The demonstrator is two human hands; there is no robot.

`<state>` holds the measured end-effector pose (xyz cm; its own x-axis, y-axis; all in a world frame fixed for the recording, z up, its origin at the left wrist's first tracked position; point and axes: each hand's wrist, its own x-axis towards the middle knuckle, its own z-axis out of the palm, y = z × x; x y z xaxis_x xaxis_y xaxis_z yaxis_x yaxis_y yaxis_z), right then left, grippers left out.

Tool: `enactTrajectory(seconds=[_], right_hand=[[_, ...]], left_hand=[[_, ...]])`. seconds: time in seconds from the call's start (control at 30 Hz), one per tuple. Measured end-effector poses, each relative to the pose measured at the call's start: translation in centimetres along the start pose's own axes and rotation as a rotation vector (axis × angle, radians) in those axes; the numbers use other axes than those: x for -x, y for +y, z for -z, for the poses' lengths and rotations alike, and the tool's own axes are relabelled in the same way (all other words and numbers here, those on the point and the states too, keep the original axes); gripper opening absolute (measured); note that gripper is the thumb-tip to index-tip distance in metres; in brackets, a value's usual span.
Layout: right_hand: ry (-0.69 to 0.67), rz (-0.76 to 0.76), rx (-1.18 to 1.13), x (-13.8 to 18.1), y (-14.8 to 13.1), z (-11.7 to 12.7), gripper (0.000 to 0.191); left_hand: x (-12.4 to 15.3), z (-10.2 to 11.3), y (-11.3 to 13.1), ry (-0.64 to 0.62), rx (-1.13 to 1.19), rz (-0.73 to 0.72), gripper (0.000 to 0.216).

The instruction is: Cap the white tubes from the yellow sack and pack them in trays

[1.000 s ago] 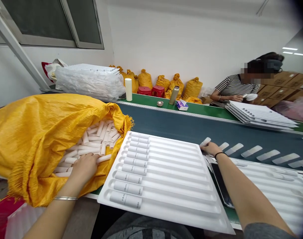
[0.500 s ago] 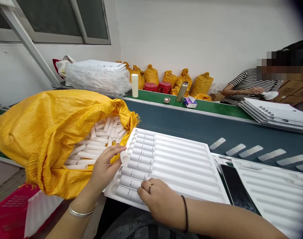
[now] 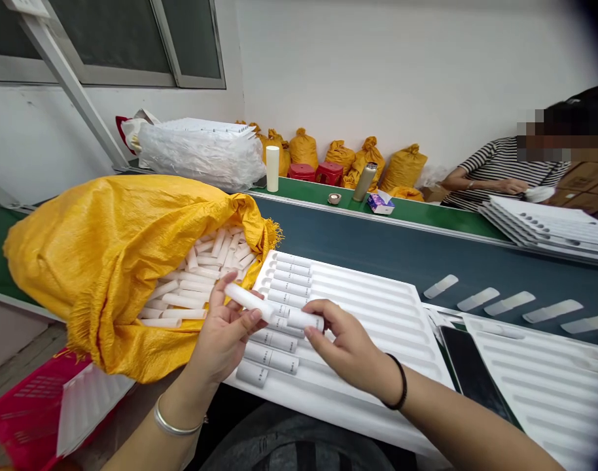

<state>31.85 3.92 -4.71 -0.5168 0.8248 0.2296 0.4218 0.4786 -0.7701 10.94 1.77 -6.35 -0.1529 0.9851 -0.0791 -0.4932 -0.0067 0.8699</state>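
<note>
Single view, worn on head: looks forward and down past wearer's clothing [image 3: 299, 448]. Left hand [image 3: 225, 337], right hand [image 3: 352, 353] and tray [image 3: 377, 327] close below lens. Tabletop [image 3: 352, 242] crosses mid-view, left to right; wall [image 3: 377, 72] fills far background. Sack [image 3: 97, 229] near left; another person [image 3: 505, 170] far right.

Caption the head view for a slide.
Left hand holds a smooth white tube, right hand a short light-grey cylinder, over a white grooved plastic tray.

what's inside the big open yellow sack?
White tubes, loose and pointing in various directions, show through the mouth of the yellow sack. Anything deeper is hidden by its fabric and the upper tubes.
</note>
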Motion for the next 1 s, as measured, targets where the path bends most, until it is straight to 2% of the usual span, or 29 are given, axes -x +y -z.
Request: enactTrajectory(seconds=[0.1,0.23,0.33,0.43,0.6,0.7,0.87,1.0], right_hand=[[0.088,0.063,-0.068,-0.3,0.6,1.0,0.025],[0.140,0.263,0.048,-0.1,1.0,2.3,0.030],[0.118,0.412,0.129,-0.3,1.1,3.4,0.036],[0.039,0.444,0.153,-0.6,1.2,4.2,0.037],[-0.030,0.422,0.180,-0.7,1.0,4.9,0.030],[-0.054,0.345,0.160,-0.7,1.0,5.1,0.026],[-0.056,0.135,0.056,-0.5,1.5,4.6,0.025],[-0.077,0.021,-0.079,-0.4,1.5,3.7,0.026]], left_hand=[[-0.2,-0.5,-0.4,0.022,0.011,0.010,0.054],[-0.4,-0.2,-0.5,0.061,-0.241,-0.044,0.047],[0.1,0.1,-0.1,-0.049,-0.480,-0.017,0.042],[0.8,0.3,0.4,-0.215,-0.623,0.001,0.040],[1.5,0.3,0.9,-0.346,-0.854,-0.110,0.037],[1.6,0.2,1.1,-0.385,-1.022,-0.285,0.033],[1.6,0.0,0.8,-0.382,-1.201,-0.673,0.033],[1.6,-0.7,0.2,-0.403,-1.257,-0.830,0.038]])
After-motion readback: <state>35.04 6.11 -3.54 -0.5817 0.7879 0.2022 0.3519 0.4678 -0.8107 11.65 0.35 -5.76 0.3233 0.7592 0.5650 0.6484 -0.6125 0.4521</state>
